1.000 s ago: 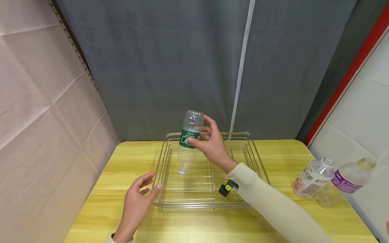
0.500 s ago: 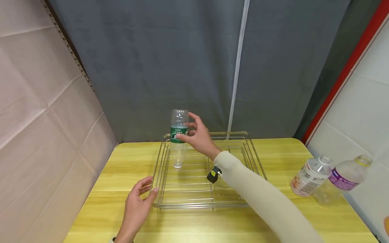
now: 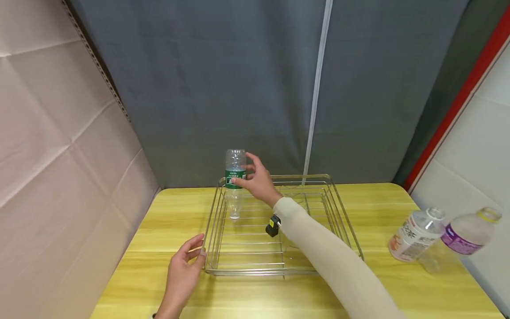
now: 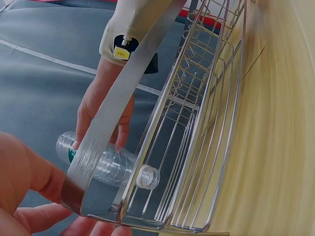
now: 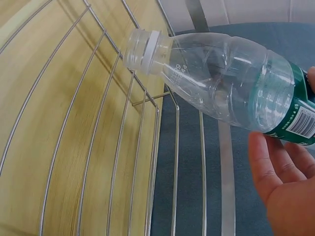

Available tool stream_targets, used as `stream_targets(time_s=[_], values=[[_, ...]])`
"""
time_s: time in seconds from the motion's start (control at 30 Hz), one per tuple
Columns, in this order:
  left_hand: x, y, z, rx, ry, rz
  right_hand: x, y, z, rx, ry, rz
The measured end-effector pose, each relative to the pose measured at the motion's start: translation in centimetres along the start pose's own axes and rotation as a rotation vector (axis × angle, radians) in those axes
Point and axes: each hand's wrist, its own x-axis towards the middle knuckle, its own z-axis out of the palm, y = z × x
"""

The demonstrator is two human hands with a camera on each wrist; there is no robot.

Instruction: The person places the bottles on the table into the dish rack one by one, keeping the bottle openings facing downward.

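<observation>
My right hand [image 3: 260, 182] grips a clear plastic bottle [image 3: 234, 200] round its green label. The bottle is upside down, its uncapped mouth low over the wire floor toward the back left of a metal wire rack [image 3: 251, 264]. In the right wrist view the bottle neck [image 5: 147, 51] overlaps the thin wires, and the fingers [image 5: 266, 164] lie against the label. At the rack's front left side, my left hand [image 3: 184, 269] holds the rim between thumb and fingers. The left wrist view shows the thumb [image 4: 47, 179] at the end of the flat metal band [image 4: 106, 120].
Two more uncapped bottles stand at the right of the yellow wood-grain table [image 3: 143, 248]: one with a white label [image 3: 414, 237], one with a purple label [image 3: 458, 241]. Behind the table hangs a grey curtain [image 3: 223, 88]. Pale cloth [image 3: 79, 177] borders the left.
My right hand has moved the bottle left and brought it from tilted to upright, mouth down. My left hand has closed in on the rack's rim.
</observation>
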Motion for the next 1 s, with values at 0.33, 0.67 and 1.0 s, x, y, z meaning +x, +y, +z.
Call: stream_targets(time_s=[0.33,0.67,1.0], values=[[-0.1,-0.1,0.2,-0.038,0.002,-0.032,1.1,1.0,1.5,-0.032,-0.018,-0.006],[-0.1,-0.3,0.7,-0.063,-0.014,-0.039,1.5,1.8,2.1,-0.036,-0.011,0.015],[0.0,-0.2,1.0,-0.07,-0.031,-0.035,1.6,3.2,1.9,-0.119,0.012,0.081]])
